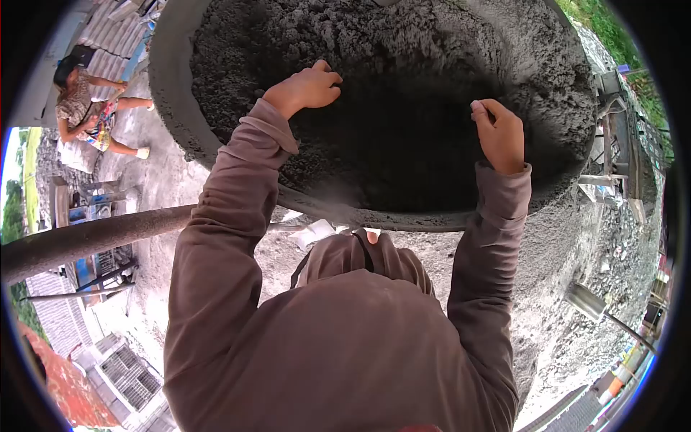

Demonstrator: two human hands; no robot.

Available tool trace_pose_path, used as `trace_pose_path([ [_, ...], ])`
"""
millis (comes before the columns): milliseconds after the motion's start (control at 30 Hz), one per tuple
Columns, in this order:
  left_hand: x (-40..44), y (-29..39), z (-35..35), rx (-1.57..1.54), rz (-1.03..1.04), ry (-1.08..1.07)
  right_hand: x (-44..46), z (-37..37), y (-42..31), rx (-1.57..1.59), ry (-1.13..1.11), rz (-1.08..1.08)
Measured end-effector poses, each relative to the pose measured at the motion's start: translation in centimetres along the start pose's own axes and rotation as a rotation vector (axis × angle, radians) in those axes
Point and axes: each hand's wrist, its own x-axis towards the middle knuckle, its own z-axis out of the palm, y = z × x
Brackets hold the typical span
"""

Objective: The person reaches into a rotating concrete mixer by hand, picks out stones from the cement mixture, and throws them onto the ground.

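Note:
A wide round metal drum [171,86] fills the upper view, its inside lined with crumbly grey mix [403,36] that looks like mortar or concrete. Over the left part of its mouth reaches my left hand [306,90], fingers loosely bent and apart, holding nothing I can see. My right hand [502,137] hangs over the right side of the mouth. Its thumb and fingers are drawn together, and whatever may be between them is hidden. The drum's middle is in deep shadow. Pale dust hangs by the near rim.
A thick metal bar [101,237] extends leftward from near the drum. A person [90,108] sits at the upper left, beside stacked ribbed sheets [115,32]. At the right, a shovel [589,302] lies on grey gravelly ground, below a metal frame [612,144].

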Motion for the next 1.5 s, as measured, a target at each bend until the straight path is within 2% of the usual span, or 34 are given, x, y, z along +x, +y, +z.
trace_pose_path([
  [33, -0.1, 0.3, 0.2, -0.002, 0.001, -0.031, 0.6, -0.5, 0.0, -0.013, -0.007, 0.008],
  [100, -0.1, 0.6, 0.5, -0.017, 0.007, -0.066, 2.1, -1.6, -0.1, -0.086, -0.202, 0.008],
  [133, 0.0, 0.9, 0.6, 0.013, 0.026, -0.101, 3.0, -1.8, 0.8, -0.083, -0.228, -0.121],
  [167, -0.1, 1.1, 0.8, 0.043, 0.047, -0.136, 4.1, -1.9, 1.9, -0.094, -0.239, -0.114],
  [233, -0.3, 1.7, 0.8, 0.028, 0.058, -0.177, 6.9, -1.7, 4.3, 0.023, -0.431, 0.035],
  [300, -0.3, 2.0, 1.0, 0.018, 0.065, -0.206, 7.8, -0.7, 6.5, 0.076, -0.410, 0.076],
  [367, -0.3, 1.8, 1.2, 0.021, 0.112, -0.166, 8.0, 0.9, 9.2, -0.003, -0.354, 0.252],
  [400, -0.2, 1.6, 1.1, 0.021, 0.109, -0.168, 8.4, 1.7, 14.0, -0.384, -0.499, -0.005],
  [433, -0.1, 1.5, 1.1, 0.028, 0.094, -0.170, 8.1, 1.8, 13.3, -0.380, -0.508, 0.004],
  [500, -0.1, 1.4, 1.2, 0.039, 0.082, -0.175, 7.6, 1.2, 10.6, -0.484, -0.869, 0.253],
  [533, -0.1, 1.3, 1.1, 0.028, 0.065, -0.156, 7.4, 1.5, 10.5, -0.484, -0.866, 0.250],
  [600, -0.1, 1.0, 0.8, 0.018, 0.031, -0.125, 7.2, 2.8, 10.4, -0.239, -0.739, 0.228],
  [700, -0.1, 1.1, 0.6, 0.052, 0.018, -0.117, 6.7, 4.8, 9.6, -0.232, -0.790, 0.099],
  [767, -0.1, 1.5, 0.7, 0.066, -0.062, -0.177, 6.3, 6.0, 8.6, -0.243, -0.841, 0.029],
  [867, 0.2, 1.2, 1.5, 0.027, -0.065, -0.219, 5.2, 7.2, 7.7, -0.211, -0.988, 0.046],
  [1000, 0.6, 0.8, 1.5, 0.059, -0.108, -0.246, 4.5, 7.6, 7.5, -0.271, -1.039, 0.069],
  [1033, 0.7, 0.5, 1.8, 0.054, -0.111, -0.270, 4.8, 7.3, 7.4, -0.267, -1.042, 0.086],
  [1100, 1.1, -0.2, 2.4, 0.038, -0.126, -0.175, 4.7, 7.0, 7.3, -0.256, -1.063, 0.115],
  [1233, 0.9, -0.2, 2.3, 0.041, -0.129, -0.228, 5.4, 6.7, 8.3, -0.228, -0.962, 0.159],
  [1300, 0.9, -0.1, 2.4, 0.039, -0.105, -0.215, 5.5, 6.6, 7.7, -0.264, -0.975, 0.022],
  [1500, 0.9, -0.2, 2.4, 0.052, -0.097, -0.295, 5.2, 6.7, 7.4, -0.252, -1.052, 0.011],
])
